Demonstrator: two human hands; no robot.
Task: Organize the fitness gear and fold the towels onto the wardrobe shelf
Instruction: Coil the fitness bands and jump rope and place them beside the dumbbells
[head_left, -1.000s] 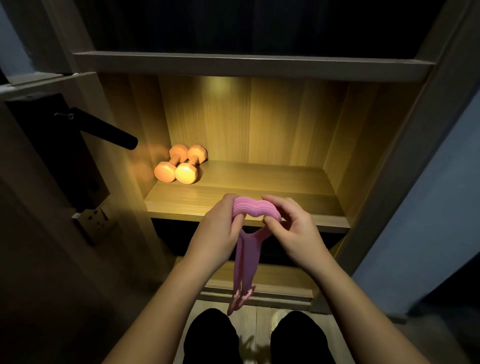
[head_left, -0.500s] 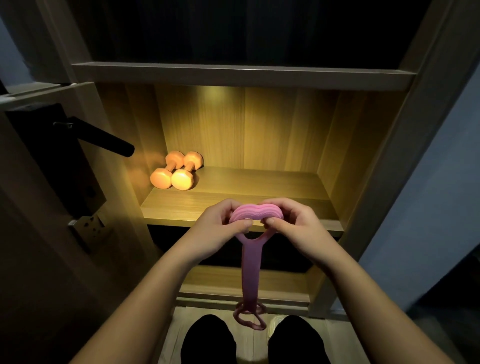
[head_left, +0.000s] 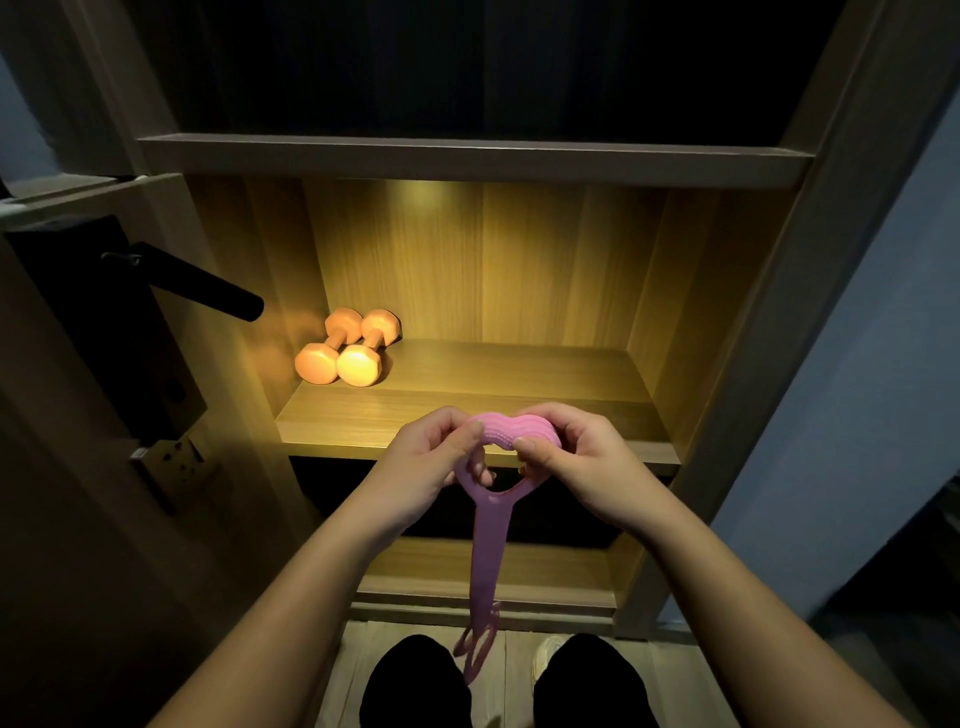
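Observation:
A pink rubber resistance band (head_left: 488, 540) hangs in front of the lit wardrobe shelf (head_left: 467, 421). Its ribbed, heart-shaped top handle is held at the shelf's front edge. My left hand (head_left: 426, 462) grips the handle's left lobe, with fingers through the loop. My right hand (head_left: 576, 457) pinches the right lobe. The strap drops straight down and its lower handle dangles blurred between my knees. Two orange dumbbells (head_left: 348, 348) lie side by side at the shelf's back left corner. No towel is in view.
A dark door with a black lever handle (head_left: 208, 288) stands open on the left, close to the shelf. An upper shelf board (head_left: 467, 158) overhangs the lit bay. A lower shelf (head_left: 545, 571) lies beneath. A grey wall (head_left: 857, 415) borders the right.
The view has shifted slightly. The strap's lower handle has swung and now blurs between my knees. Both hands keep their hold on the top handle at the shelf's front edge.

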